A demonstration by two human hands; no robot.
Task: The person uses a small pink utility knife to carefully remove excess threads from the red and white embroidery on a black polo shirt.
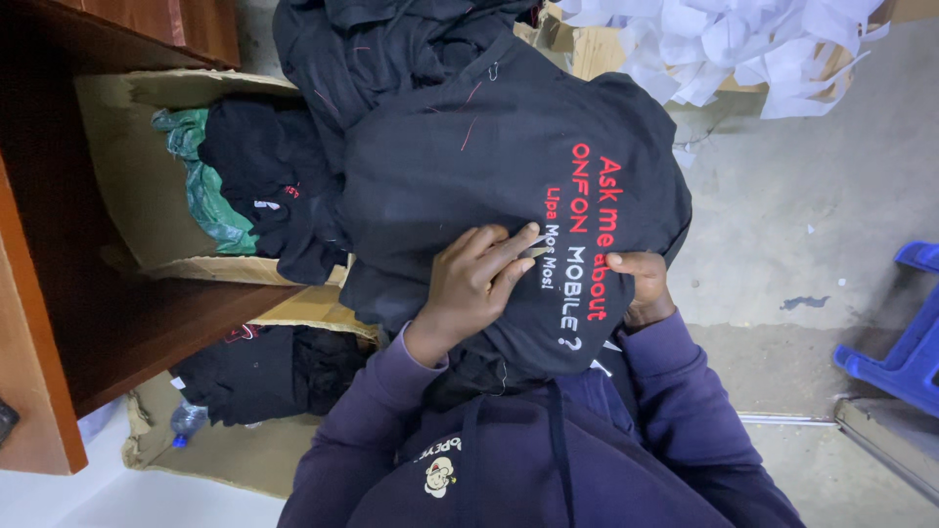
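Observation:
A black garment (489,156) with red and white printed lettering is draped over my lap, printed side up. My left hand (474,284) lies on it just left of the lettering, fingers together and pinching the fabric; something small and pale shows at the fingertips, too small to identify. My right hand (641,286) grips the garment's right edge, thumb on top and fingers tucked under the cloth. Both purple sleeves reach up from the bottom of the view. More black cloth (372,39) is piled beyond the garment.
An open cardboard box (127,166) on the left holds black garments and a green plastic bag (201,186). A brown wooden shelf (108,323) runs beside it. A plastic bottle (186,420) lies lower left. White paper scraps (724,49) fill a box at top right. Blue plastic furniture (905,342) stands on the concrete floor.

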